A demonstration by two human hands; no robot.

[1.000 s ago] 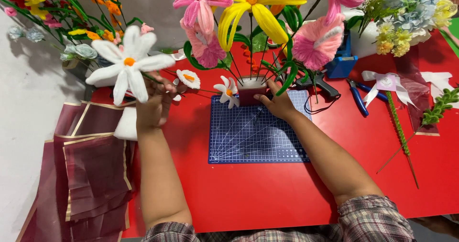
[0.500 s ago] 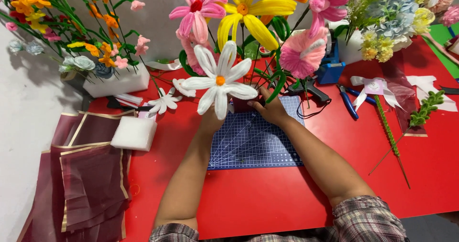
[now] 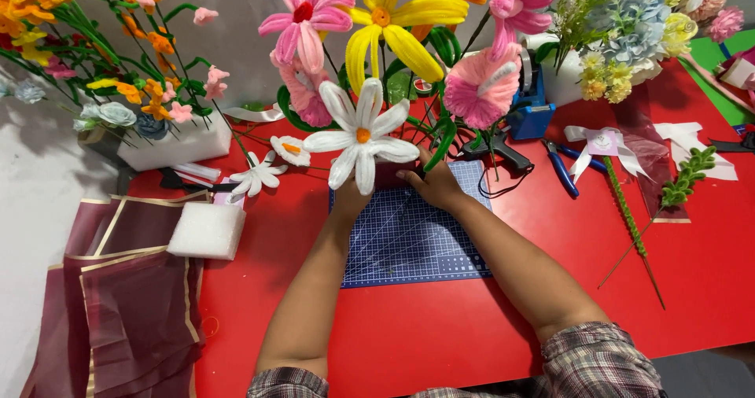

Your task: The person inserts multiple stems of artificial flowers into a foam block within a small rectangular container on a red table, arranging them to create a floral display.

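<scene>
My left hand (image 3: 351,199) holds a large white pipe-cleaner flower (image 3: 362,137) with an orange centre, upright over the far edge of the blue cutting mat (image 3: 409,241); the flower hides most of the hand. My right hand (image 3: 435,182) rests on the far edge of the mat, fingers curled at the base of a bunch of tall flowers: pink (image 3: 305,19), yellow (image 3: 393,24) and a fringed pink one (image 3: 481,86). What the right hand grips is hidden behind the white flower.
The red table (image 3: 503,327) carries a white foam block (image 3: 208,230), dark red wrapping sheets (image 3: 126,304), small white flowers (image 3: 255,179), a black glue gun (image 3: 495,149), blue pliers (image 3: 562,170), a green stem (image 3: 625,209), a blue tape dispenser (image 3: 533,107) and bouquets at the back.
My left hand carried the white flower from the left side of the table to the middle, in front of the bunch. My right hand stayed at the bunch's base.
</scene>
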